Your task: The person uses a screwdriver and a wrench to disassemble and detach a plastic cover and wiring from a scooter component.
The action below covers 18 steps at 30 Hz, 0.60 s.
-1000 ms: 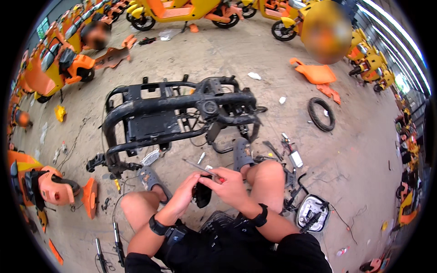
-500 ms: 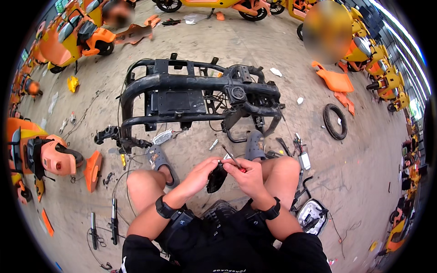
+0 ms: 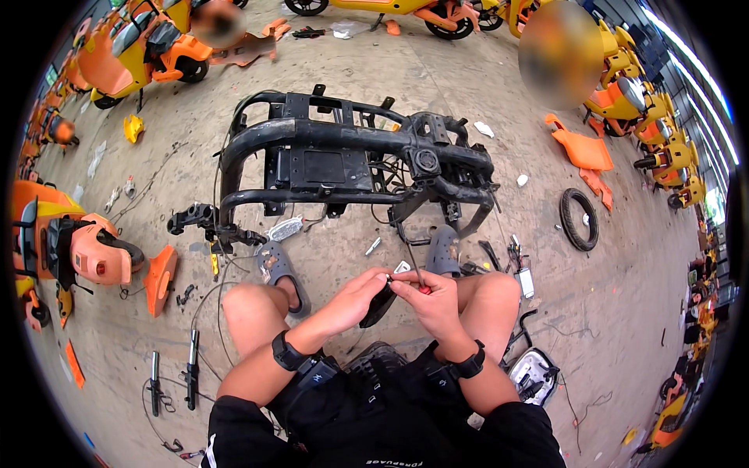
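Observation:
In front of my lap, my left hand [image 3: 357, 295] is closed on a small glossy black part [image 3: 378, 307], whose lower portion hangs below the fingers. My right hand [image 3: 431, 303] is closed around a screwdriver [image 3: 414, 260] with a red handle, its thin shaft pointing up and away from me. The right thumb and fingertips also meet the top of the black part, close against the left fingertips. What exactly is pinched between them is too small to tell. Past my feet lies a stripped black scooter frame [image 3: 295, 134], on its side.
A tyre [image 3: 579, 219] and orange body panels [image 3: 581, 148] lie on the right. Two fork tubes [image 3: 192, 370] and a partly stripped orange scooter [image 3: 94, 249] are at left. By my right knee sit a silver box [image 3: 526, 283] and a white-rimmed housing [image 3: 535, 376]. Cables cross the floor.
The screwdriver shaft has swung more upright in my right hand. Both hands stay together at the black part. The whole scene has shifted slightly, the frame appearing a little farther right and up.

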Each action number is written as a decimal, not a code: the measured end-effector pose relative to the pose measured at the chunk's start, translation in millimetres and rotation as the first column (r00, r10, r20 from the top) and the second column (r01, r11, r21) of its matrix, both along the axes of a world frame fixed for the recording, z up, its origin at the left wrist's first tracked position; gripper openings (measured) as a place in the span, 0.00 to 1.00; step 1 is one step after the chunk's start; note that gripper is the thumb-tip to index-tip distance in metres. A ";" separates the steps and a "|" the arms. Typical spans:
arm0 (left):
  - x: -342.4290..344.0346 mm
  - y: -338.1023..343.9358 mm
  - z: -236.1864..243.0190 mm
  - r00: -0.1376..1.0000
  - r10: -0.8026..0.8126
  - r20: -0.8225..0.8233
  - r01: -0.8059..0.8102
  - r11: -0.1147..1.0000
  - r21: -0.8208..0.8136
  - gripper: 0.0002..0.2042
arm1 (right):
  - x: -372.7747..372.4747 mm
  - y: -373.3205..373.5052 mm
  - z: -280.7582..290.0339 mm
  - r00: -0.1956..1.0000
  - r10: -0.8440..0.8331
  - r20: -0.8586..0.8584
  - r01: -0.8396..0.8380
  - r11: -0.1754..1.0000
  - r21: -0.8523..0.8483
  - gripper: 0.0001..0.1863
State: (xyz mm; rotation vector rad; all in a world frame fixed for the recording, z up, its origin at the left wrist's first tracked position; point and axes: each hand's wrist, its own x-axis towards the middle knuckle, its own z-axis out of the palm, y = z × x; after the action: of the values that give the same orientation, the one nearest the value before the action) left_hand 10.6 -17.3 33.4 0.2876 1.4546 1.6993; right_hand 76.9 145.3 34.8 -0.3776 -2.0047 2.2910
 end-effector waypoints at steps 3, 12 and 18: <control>0.6 -1.2 -3.7 1.000 0.001 0.014 -0.002 1.000 0.018 0.17 | 0.1 2.8 -7.5 1.000 0.011 0.009 -0.011 1.000 -0.009 0.10; 0.6 -1.4 -2.3 1.000 -0.011 -0.018 0.010 0.999 -0.035 0.18 | 1.3 7.0 -7.6 0.999 0.032 0.001 -0.032 0.998 0.049 0.09; 0.5 -0.7 0.3 1.000 -0.016 -0.022 0.016 0.999 -0.032 0.18 | 1.6 7.9 -6.3 0.999 0.026 0.032 -0.027 0.999 0.036 0.09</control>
State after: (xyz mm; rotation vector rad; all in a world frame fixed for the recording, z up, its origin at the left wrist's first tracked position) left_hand 11.1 -18.0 33.7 0.3007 1.4909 1.6631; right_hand 78.4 153.2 28.5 -0.3896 -2.0758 2.2742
